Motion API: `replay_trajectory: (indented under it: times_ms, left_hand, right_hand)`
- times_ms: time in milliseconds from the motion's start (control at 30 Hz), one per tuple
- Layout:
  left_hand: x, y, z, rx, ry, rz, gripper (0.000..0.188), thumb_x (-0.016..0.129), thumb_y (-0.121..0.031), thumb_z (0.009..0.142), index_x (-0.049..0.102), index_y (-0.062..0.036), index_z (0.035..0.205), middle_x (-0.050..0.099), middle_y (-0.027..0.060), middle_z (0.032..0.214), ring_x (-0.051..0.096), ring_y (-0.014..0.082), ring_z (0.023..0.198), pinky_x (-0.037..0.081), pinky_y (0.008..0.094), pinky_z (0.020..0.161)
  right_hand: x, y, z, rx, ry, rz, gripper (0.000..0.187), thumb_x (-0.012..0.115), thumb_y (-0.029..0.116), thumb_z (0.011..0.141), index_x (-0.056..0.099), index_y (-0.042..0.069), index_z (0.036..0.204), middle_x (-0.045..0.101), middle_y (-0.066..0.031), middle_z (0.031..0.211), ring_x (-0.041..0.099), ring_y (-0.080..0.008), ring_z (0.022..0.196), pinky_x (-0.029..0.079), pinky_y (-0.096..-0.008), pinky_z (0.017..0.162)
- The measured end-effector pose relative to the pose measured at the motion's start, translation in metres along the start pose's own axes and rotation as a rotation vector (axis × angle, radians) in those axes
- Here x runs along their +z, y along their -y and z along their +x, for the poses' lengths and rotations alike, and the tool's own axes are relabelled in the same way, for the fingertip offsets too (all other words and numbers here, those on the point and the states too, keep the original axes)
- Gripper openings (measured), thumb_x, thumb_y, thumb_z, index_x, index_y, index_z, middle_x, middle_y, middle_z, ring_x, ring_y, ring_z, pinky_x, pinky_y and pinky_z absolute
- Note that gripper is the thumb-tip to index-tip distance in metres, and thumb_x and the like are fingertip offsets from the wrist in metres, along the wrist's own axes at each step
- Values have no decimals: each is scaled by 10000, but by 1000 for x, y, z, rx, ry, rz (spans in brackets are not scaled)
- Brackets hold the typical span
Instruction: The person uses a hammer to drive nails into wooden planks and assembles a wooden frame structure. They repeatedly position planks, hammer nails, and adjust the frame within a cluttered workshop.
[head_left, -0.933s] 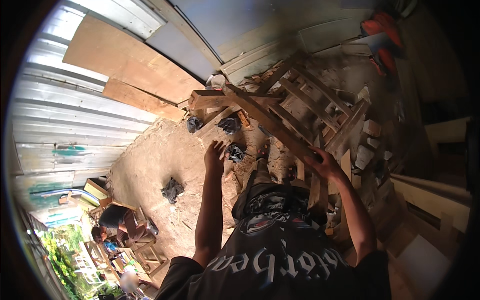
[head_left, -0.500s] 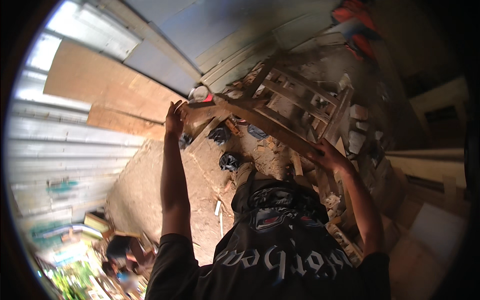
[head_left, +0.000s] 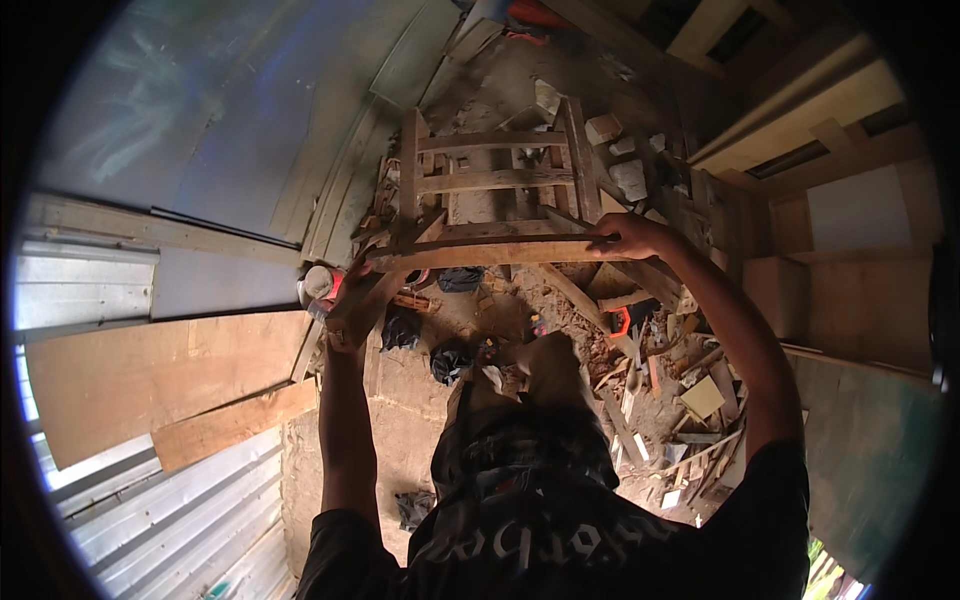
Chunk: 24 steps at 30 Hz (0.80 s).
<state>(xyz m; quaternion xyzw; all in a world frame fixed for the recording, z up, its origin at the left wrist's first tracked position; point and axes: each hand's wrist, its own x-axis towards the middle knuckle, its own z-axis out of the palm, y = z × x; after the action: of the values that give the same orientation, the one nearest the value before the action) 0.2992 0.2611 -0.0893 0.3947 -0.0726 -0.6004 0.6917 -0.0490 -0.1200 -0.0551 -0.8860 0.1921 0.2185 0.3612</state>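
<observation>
I hold a long wooden plank (head_left: 480,252) level in front of me with both arms raised. My left hand (head_left: 352,305) grips its left end from below, and my right hand (head_left: 625,236) is wrapped over its right end. Beyond the plank a rough wooden frame (head_left: 490,180) of several crossbars lies on the sandy ground (head_left: 400,420). My dark printed shirt (head_left: 520,510) fills the lower middle of the view.
Wood offcuts and scraps (head_left: 660,400) litter the ground at right. Dark lumps (head_left: 450,360) lie near my feet. Plywood sheets (head_left: 150,380) and corrugated metal (head_left: 190,510) line the left. A small white-and-red container (head_left: 318,284) sits by the wall. Wooden panels (head_left: 860,290) stand at right.
My view has swung round, and the plank has turned from slanted to level. My left hand went from reaching toward the plank's end to gripping it; my right hand stayed on the other end.
</observation>
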Motion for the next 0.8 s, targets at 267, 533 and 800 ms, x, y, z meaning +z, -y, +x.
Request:
replay_trajectory:
  times_ms: [267, 533, 800]
  left_hand:
    - [-9, 7, -4, 272, 8, 233, 390, 501, -257, 977, 502, -21, 1288, 571, 101, 1265, 557, 203, 1154, 420, 325, 1027]
    - [-88, 30, 15, 473, 180, 521, 445, 513, -125, 965, 421, -80, 1398, 469, 160, 1378, 476, 281, 1261, 399, 432, 1054]
    - [-56, 33, -9, 565, -225, 1431, 476, 491, -247, 940, 454, -88, 1387, 523, 147, 1357, 523, 235, 1225, 415, 416, 1015]
  right_hand:
    - [-12, 11, -29, 171, -32, 227, 481, 552, 465, 953, 620, 100, 1259, 542, -113, 1346, 507, -237, 1239, 409, -379, 1020]
    - [29, -91, -101, 234, -322, 1020, 530, 552, 431, 955, 495, 126, 1384, 529, -36, 1361, 501, -162, 1234, 381, -351, 1039]
    - [213, -289, -65, 175, -926, 1486, 483, 544, 483, 925, 569, 118, 1241, 632, -66, 1040, 607, -197, 895, 490, -346, 797]
